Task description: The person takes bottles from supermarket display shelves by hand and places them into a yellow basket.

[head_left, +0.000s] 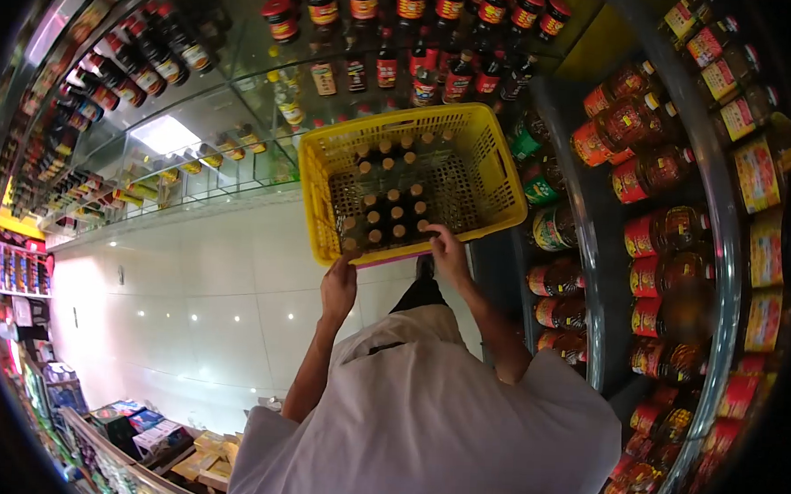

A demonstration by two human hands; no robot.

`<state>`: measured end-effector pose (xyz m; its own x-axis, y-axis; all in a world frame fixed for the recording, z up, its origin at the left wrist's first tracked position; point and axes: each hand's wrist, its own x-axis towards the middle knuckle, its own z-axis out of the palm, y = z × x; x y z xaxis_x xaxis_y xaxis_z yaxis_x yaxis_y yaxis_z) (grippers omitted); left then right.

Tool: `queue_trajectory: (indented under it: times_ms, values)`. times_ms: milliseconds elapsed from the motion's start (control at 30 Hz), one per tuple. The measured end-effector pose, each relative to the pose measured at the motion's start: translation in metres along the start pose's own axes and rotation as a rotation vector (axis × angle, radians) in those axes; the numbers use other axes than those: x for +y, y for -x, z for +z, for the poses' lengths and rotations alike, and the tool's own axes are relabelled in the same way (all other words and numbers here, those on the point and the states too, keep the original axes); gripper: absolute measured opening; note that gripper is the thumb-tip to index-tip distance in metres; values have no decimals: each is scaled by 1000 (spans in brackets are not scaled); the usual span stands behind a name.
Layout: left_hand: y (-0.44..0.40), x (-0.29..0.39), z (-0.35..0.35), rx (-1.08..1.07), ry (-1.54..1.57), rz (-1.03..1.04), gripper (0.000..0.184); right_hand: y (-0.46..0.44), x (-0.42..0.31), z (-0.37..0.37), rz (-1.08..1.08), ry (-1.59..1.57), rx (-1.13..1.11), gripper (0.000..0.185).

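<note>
A yellow plastic basket [494, 218] with perforated walls is in front of my body. Several dark bottles with brown caps [396, 213] stand upright inside, mostly in its left and middle part. My left hand [339, 284] is closed on the basket's near rim at the left corner. Further right along that rim is my right hand [449, 254], its fingers hooked over the edge. Its fingertips come close to the cap of the nearest bottle, and I cannot tell whether they touch it. What the basket rests on is hidden.
Glass shelves [235, 85] with sauce bottles and red-lidded jars [362, 3] run along the far side and left. On the right, a rack holds large oil bottles [659, 170] behind metal rails [592, 282]. Boxes [153, 435] lie at lower left, beyond the tiled floor [190, 300].
</note>
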<state>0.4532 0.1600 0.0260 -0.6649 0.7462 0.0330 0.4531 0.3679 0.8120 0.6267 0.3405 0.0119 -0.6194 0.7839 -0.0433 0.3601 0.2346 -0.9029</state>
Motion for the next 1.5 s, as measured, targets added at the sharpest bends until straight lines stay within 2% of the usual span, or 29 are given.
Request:
queue_trajectory:
  times_ms: [67,133,167,233,300,400,533,600,800,867,933,1000,1067,1133,1267,1333,1400,1467,1500]
  values:
    - [35,-33,-31,49,49,-1,22,14,1,43,-15,-98,-75,21]
    - [72,-59,-66,7,-5,-230,22,27,-19,74,4,-114,-156,20]
    - [91,-76,-80,27,-1,-231,22,32,-29,91,-1,-112,-138,18]
    - [133,-111,-100,165,56,-309,21,38,-29,120,-43,-65,-201,18]
    - [172,-140,-119,222,30,-375,21,45,-49,141,-111,-41,-264,27]
    - [227,-182,-133,307,21,-470,21,50,-68,170,-178,68,-378,29]
    - [263,-210,-141,337,-9,-566,22,53,-81,200,-273,125,-448,28]
    - [262,-203,-143,359,21,-598,22,54,-85,214,-297,92,-397,27]
    - [233,-202,-143,436,118,-590,21,43,-113,250,-262,130,-514,29]
    - [219,-206,-150,344,95,-599,21,36,-116,266,-234,155,-548,29]
    - [204,-220,-157,343,139,-581,22,23,-113,285,-201,170,-531,30]
    - [177,-221,-171,391,83,-584,23,6,-119,305,-173,174,-506,30]
    - [151,-229,-185,434,67,-569,23,-13,-129,320,-158,39,-481,32]
    - [117,-235,-201,481,78,-492,23,-45,-138,334,-125,70,-533,33]
    - [44,-226,-255,234,-28,-512,21,-99,-138,376,-137,50,-491,32]
    - [13,-235,-270,278,-26,-489,20,-124,-145,396,-98,-45,-424,33]
    - [-8,-245,-285,381,-35,-379,20,-146,-152,412,-138,-46,-427,32]
    - [-25,-247,-295,409,37,-418,20,-173,-166,415,-182,135,-589,29]
    - [-35,-246,-302,387,46,-472,20,-183,-172,417,-185,143,-588,29]
